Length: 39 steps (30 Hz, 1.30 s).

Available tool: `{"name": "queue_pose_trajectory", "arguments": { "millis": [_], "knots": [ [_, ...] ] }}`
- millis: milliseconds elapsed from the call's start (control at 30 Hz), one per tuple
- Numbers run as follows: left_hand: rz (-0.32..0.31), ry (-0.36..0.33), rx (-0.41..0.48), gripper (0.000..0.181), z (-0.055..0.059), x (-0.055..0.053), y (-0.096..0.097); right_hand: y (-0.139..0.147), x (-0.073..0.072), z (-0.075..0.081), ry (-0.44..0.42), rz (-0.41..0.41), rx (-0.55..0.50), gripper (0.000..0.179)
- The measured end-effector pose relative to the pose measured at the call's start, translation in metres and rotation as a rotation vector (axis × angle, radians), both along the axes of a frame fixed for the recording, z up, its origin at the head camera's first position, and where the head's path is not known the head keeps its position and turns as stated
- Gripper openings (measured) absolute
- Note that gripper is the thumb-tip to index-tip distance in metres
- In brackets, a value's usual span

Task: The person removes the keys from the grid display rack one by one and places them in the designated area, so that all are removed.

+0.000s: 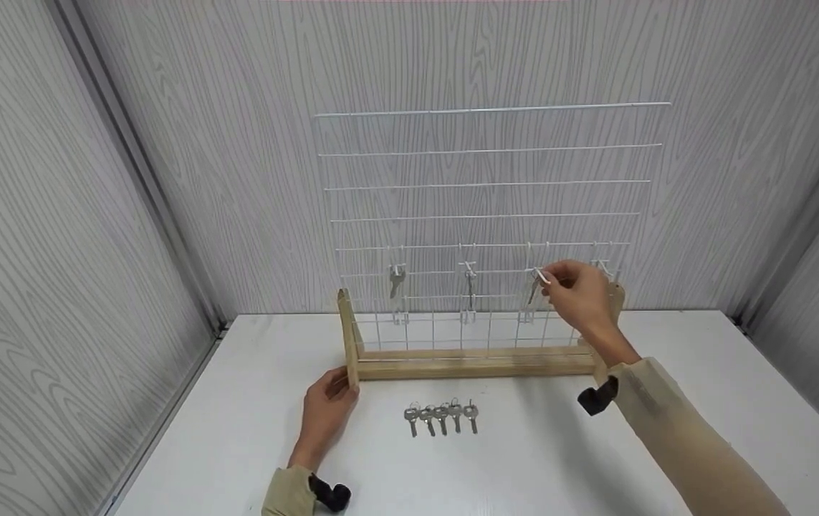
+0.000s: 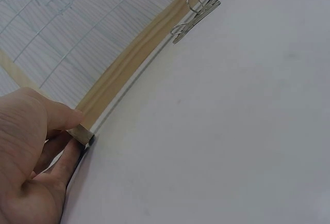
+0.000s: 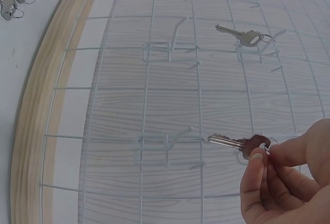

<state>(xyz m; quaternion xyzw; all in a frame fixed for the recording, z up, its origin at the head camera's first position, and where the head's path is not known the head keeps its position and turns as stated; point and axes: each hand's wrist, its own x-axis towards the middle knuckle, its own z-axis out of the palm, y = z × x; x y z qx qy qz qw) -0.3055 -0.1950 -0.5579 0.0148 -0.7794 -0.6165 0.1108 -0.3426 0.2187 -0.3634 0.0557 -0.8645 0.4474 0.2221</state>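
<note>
My right hand [image 1: 582,295] pinches a silver key [image 3: 252,144] by its ring end, right at an upper hook on the right half of a white wire grid rack [image 1: 492,110]. In the right wrist view the key's blade points left, and the ring is partly behind the fingertips. Two more keys hang on hooks further left, one key [image 1: 396,281] near the left side and another key [image 1: 470,287] around the middle. Low at the rack's left end, my left hand [image 1: 327,407] grips the front of the wooden side foot [image 2: 81,133], thumb on top.
A row of several keys with rings [image 1: 441,412] lies on the white table [image 1: 524,459] in front of the rack's wooden base bar [image 1: 477,369]. Lower hooks [image 3: 167,146] sit on the grid below the hanging keys. A grey wood-patterned wall [image 1: 481,57] stands close behind.
</note>
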Motion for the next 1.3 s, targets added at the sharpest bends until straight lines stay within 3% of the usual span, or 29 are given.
{"name": "queue_pose_trajectory", "arguments": {
  "millis": [433, 1000, 1300],
  "knots": [
    [-0.006, 0.02, -0.001, 0.045, 0.002, 0.001, -0.001, 0.006, 0.005, 0.008, 0.023, -0.006, 0.079, 0.025],
    [0.018, -0.016, -0.005, 0.044, 0.003, -0.002, 0.0, 0.005, 0.014, 0.009, 0.034, 0.014, 0.053, 0.02],
    [-0.002, -0.013, 0.001, 0.046, 0.001, 0.0, -0.001, 0.009, 0.024, 0.009, 0.054, 0.063, 0.029, 0.018]
  ]
}}
